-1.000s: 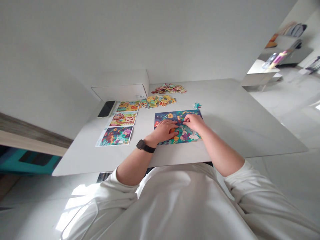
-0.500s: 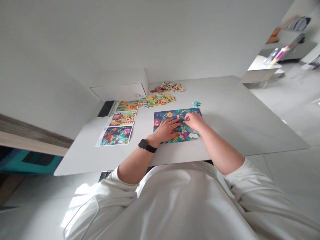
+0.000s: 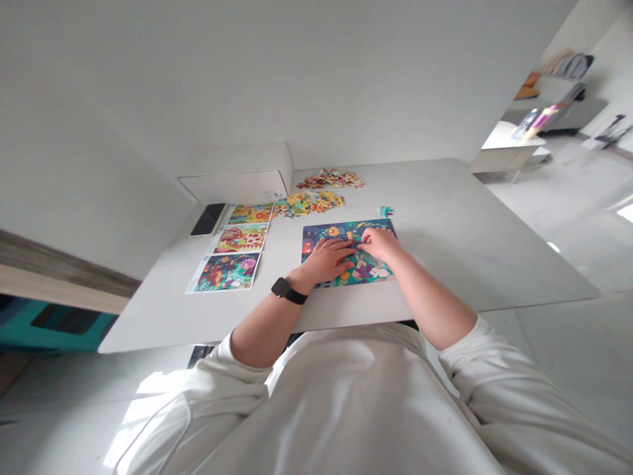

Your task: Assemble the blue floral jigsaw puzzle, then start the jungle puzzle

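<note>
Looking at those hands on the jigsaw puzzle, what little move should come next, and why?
Perhaps a gentle press by the right hand: it is bunched at the jigsaw puzzle, and the left hand rests across it, seemingly as a brace. Any pinched piece is hidden.

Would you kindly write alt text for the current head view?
A person's left hand lies on a colourful puzzle, the right hand bunched over it. Two piles of pieces lie beyond on a table; three pictures, a phone and a box are at left.
</note>
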`<state>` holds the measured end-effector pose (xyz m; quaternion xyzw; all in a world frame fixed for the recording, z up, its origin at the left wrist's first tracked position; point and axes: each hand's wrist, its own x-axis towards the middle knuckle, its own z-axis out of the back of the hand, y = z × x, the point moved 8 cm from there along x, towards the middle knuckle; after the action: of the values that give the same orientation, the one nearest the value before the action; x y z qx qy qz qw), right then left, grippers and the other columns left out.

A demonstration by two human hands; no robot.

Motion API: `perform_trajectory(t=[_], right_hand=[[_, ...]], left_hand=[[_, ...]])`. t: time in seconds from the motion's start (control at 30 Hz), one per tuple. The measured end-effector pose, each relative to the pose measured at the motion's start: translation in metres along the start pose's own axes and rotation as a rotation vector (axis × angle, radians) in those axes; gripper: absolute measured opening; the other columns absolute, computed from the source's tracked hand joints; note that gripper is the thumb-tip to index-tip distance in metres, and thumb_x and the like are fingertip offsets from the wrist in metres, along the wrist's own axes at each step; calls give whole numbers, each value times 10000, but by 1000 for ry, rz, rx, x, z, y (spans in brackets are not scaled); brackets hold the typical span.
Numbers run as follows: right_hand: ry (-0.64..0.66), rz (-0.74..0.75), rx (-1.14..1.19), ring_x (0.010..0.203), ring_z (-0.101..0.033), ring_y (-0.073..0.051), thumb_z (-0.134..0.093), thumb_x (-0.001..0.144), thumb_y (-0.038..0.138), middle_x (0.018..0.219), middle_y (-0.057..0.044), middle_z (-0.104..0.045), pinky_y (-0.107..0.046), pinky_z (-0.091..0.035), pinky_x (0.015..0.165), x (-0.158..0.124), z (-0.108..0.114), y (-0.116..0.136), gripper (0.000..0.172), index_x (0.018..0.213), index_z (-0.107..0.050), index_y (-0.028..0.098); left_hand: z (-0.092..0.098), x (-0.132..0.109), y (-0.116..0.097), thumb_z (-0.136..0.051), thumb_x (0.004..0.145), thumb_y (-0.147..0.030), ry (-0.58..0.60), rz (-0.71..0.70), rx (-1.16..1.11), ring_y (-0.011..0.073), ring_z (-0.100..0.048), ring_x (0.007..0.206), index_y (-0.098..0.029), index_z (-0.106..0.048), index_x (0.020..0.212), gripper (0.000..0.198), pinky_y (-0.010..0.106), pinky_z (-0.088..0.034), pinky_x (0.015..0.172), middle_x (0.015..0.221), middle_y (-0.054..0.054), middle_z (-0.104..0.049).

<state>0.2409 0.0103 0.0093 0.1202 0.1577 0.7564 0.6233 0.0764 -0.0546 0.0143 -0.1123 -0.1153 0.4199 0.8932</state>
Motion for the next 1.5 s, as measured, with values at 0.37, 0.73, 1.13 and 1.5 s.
perform_trajectory(t=[0.37,0.73,1.13,1.5], right_hand=[[37,-21,-46,1057,-751,-245,-800,952,408,1049,-36,-826,-338,-516,926,2,-1,2,150,997,-760,270],[160,-6,7,888,-782,-231,-812,919,369,975,-35,-836,-331,-580,848,28,20,-13,145,1022,-813,268],[-105,-171,-14,1095,-799,-238,-867,810,264,1236,-90,-841,-275,-573,948,97,68,-109,407,1215,-842,239],[-74,-81,78,1048,-778,-229,-892,741,205,1115,-66,-851,-287,-560,950,104,70,-114,320,1060,-864,210]], left_hand=[[-5,4,0,-502,1097,-521,-19,-13,41,353,-463,1561,-273,-683,1513,516,587,-318,1326,1690,63,-547],[4,-1,7,-452,1116,-522,-38,-55,-55,305,-563,1508,-307,-770,1417,488,517,-385,1316,1609,49,-636],[9,-4,4,-451,1116,-493,-71,-41,-95,318,-585,1483,-311,-811,1347,465,561,-414,1289,1580,53,-661],[29,-3,4,-437,1123,-477,-237,-54,-342,274,-746,1193,-248,-843,1136,466,450,-582,1112,1211,98,-825]])
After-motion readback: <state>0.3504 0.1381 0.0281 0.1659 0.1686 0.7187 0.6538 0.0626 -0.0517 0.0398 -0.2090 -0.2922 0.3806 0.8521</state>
